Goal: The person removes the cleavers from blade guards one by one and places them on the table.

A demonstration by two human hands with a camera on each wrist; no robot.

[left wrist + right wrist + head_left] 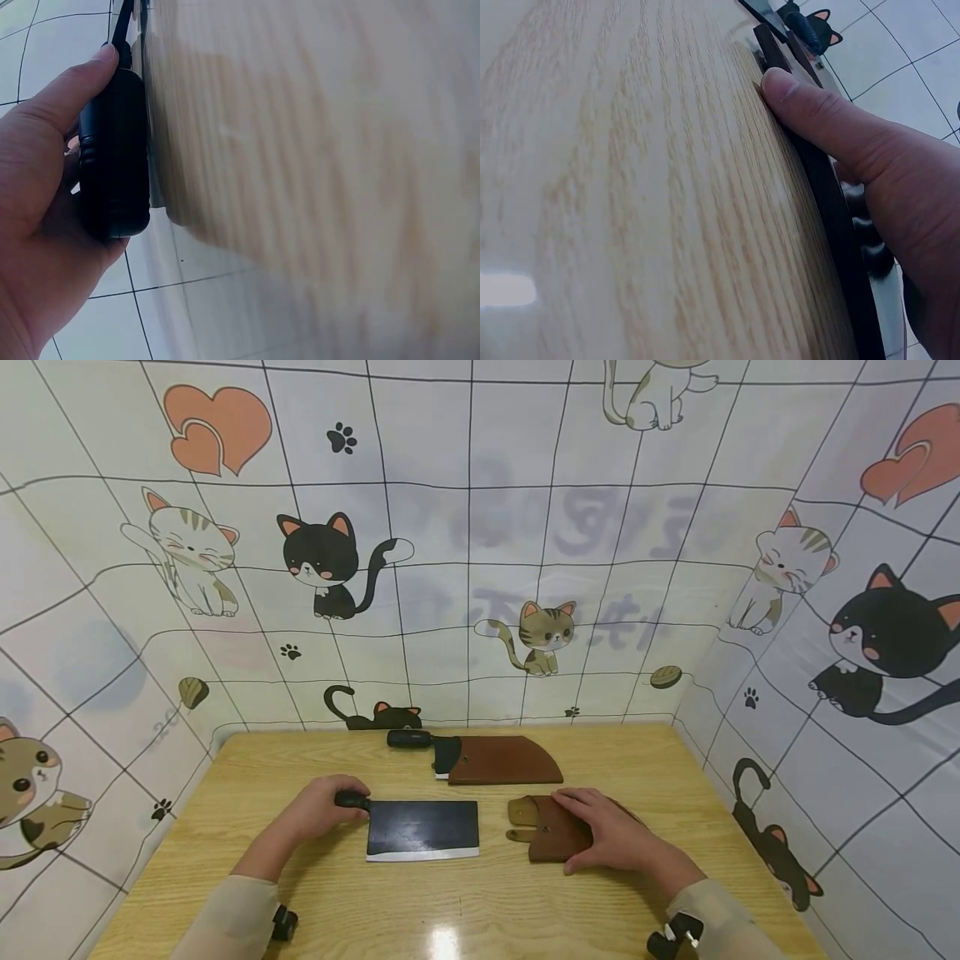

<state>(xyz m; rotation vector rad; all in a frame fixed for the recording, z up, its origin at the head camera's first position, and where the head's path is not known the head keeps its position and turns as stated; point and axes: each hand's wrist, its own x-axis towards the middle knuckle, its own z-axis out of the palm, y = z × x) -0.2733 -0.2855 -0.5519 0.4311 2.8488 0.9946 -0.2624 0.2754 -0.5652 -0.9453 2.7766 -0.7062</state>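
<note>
A cleaver point(423, 828) with a dark blade and a bright lower edge lies on the left-centre of the table. My left hand point(327, 806) grips its black handle point(114, 161), thumb along the near side and fingers mostly hidden behind it. To the right of the blade lies a brown leather knife sheath point(551, 835) with tan straps on its left end. My right hand point(611, 831) spans this sheath, thumb at the near edge and fingertips at the far edge. In the right wrist view the thumb presses the sheath's dark edge point(821, 191); the other fingers are mostly hidden.
Behind both hands, a second knife with a black handle point(408, 739) lies in a brown sheath point(506, 760) near the table's back edge. The wooden table point(420, 910) is enclosed by white cloth walls point(472, 527) printed with cats and grid lines.
</note>
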